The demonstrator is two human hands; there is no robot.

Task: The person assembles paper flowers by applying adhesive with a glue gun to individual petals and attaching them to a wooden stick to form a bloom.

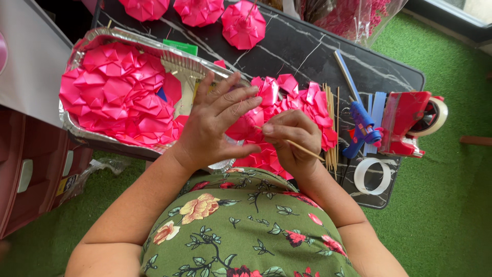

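My left hand cups a folded pink paper piece with its fingers spread over it. My right hand pinches a thin wooden skewer whose tip points into that pink piece. Both hands hover over a pile of folded pink paper pieces on the black marbled table. A bundle of wooden skewers lies just right of my right hand.
A foil tray full of pink folded pieces sits at the left. A blue glue gun, a red tape dispenser and a tape roll lie at the right. Three finished pink paper umbrellas rest at the far edge. Green turf surrounds the table.
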